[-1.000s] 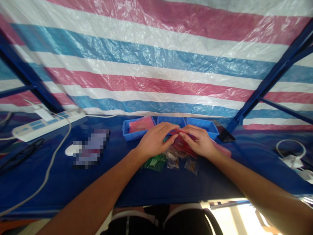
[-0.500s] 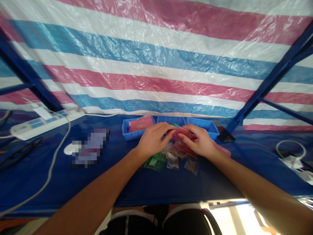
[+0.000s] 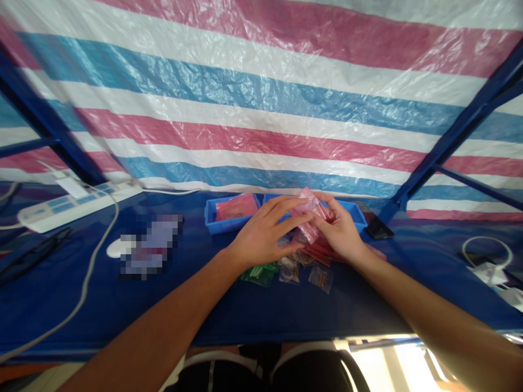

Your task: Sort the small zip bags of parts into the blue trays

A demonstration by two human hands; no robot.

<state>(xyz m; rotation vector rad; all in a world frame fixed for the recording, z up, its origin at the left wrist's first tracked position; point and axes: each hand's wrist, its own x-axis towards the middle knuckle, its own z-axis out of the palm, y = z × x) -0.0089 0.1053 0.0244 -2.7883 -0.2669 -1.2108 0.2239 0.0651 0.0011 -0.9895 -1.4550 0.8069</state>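
Observation:
My right hand [image 3: 342, 231] grips a small pink plastic bag [image 3: 309, 233], held up and tilted over the pile on the table. My left hand [image 3: 259, 234] is beside it with fingers stretched and spread, the fingertips at the bag's left side; whether they touch it I cannot tell. Beneath both hands lie more pink bags [image 3: 322, 255], partly covered by the right hand. Nearer to me are green bags [image 3: 259, 274] and clear bags with small brass-coloured pieces [image 3: 321, 277]. What the held bag contains is unclear.
Behind my hands stand blue bins: the left bin [image 3: 210, 216] holds pink bags, the middle one [image 3: 267, 197] is mostly hidden, and the right bin [image 3: 359, 215] is partly covered. A dark phone [image 3: 379, 226] lies at right. A power strip [image 3: 44, 216] with a cable lies left.
The pink bag has been raised and turned more upright in my right hand. My left fingers have opened from a pinch and spread out.

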